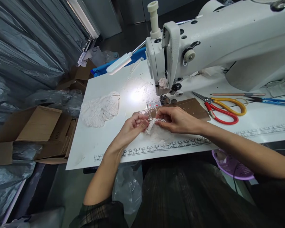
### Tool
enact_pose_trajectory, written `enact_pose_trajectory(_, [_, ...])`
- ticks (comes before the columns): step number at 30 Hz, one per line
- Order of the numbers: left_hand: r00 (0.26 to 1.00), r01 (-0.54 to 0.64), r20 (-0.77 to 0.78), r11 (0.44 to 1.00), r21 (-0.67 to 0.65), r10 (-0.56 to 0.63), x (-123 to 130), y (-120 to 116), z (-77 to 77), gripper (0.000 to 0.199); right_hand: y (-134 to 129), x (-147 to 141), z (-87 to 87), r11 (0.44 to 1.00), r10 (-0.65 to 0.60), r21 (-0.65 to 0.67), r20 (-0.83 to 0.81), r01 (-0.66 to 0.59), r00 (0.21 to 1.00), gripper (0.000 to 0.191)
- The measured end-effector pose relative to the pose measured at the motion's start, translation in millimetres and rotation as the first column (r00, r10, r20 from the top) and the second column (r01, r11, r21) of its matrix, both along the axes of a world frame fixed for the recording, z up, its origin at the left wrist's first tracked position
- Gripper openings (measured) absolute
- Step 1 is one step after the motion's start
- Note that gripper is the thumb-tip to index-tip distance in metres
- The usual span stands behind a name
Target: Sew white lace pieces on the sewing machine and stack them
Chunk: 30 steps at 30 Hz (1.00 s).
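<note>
A small piece of white knitted fabric is gathered between my two hands, just in front of the sewing machine. My right hand is closed, its thumb and fingers pinching the fabric's upper edge. On the other side, my left hand has its thumb and fingertips pressed together at the fabric's left end. Beneath and behind the hands lies a brown board with shiny tape on it. The needle area is partly hidden behind the presser parts.
A crumpled pile of white knit lies on the left of the white table. Red-and-yellow scissors and blue-handled snips lie at right. A small lamp shines on more white fabric. Cardboard boxes stand left; a purple basket sits below.
</note>
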<state>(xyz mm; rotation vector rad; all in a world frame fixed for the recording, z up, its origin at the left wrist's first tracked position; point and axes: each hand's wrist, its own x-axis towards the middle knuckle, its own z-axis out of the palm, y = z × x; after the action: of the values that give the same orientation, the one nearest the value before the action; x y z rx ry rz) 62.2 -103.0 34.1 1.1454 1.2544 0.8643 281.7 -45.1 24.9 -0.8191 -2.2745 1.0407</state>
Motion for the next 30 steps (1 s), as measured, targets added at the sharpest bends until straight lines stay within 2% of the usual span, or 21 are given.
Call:
enact_pose_trajectory(4, [0.999, 0.046, 0.024, 0.995, -0.092, -0.044, 1.3, 5.7, -0.2, 0.048, -3.2, -3.3, -2.4, 0.995, -0.044, 0.090, 0.057, 0.039, 0.997, 0.009])
enact_pose_trajectory(8, [0.993, 0.112, -0.035, 0.992, -0.056, -0.115, 3.4, 8.2, 3.9, 0.038, -3.6, -3.8, -3.8, 0.986, -0.118, 0.128, 0.090, 0.106, 0.989, 0.012])
enact_pose_trajectory(11, [0.985, 0.144, -0.088, 0.989, -0.026, -0.146, 2.9, 13.2, 7.3, 0.032, -2.7, -3.5, -3.0, 0.985, -0.144, 0.113, 0.125, 0.130, 0.982, 0.023])
enact_pose_trajectory(13, [0.980, 0.123, -0.156, 0.992, 0.007, -0.120, -0.4, 20.0, 8.4, 0.030, -0.1, -3.4, -1.0, 0.984, -0.160, 0.101, 0.172, 0.144, 0.972, 0.026])
enact_pose_trajectory(16, [0.970, 0.020, -0.243, 0.988, 0.156, 0.019, -7.1, 32.5, 6.7, 0.028, 7.9, -4.1, 3.0, 0.994, -0.110, 0.010, 0.231, 0.110, 0.967, 0.017])
enact_pose_trajectory(18, [0.983, 0.009, -0.184, 0.984, 0.177, 0.024, -9.7, 39.0, 3.6, 0.030, 14.4, -5.6, 4.6, 0.994, -0.040, -0.091, 0.213, 0.060, 0.976, 0.018])
enact_pose_trajectory(21, [0.998, 0.043, -0.048, 0.995, 0.090, -0.039, -9.5, 42.6, -1.7, 0.031, 21.9, -8.4, 2.3, 0.977, 0.018, -0.211, 0.093, 0.002, 0.995, 0.028])
enact_pose_trajectory(23, [1.000, 0.025, -0.006, 0.996, 0.087, -0.024, -8.5, 41.8, -4.0, 0.031, 23.8, -10.1, -2.4, 0.965, 0.031, -0.259, 0.006, -0.028, 0.999, 0.034])
enact_pose_trajectory(28, [0.996, -0.032, 0.080, 0.998, 0.061, 0.027, -6.2, 37.2, -7.9, 0.033, 21.6, -12.1, -14.6, 0.959, -0.007, -0.284, -0.095, -0.020, 0.995, 0.026])
enact_pose_trajectory(30, [0.993, -0.086, 0.086, 0.995, 0.057, 0.081, -3.3, 35.7, -10.7, 0.036, 20.7, -12.5, -16.7, 0.960, -0.013, -0.278, -0.123, -0.022, 0.992, 0.022])
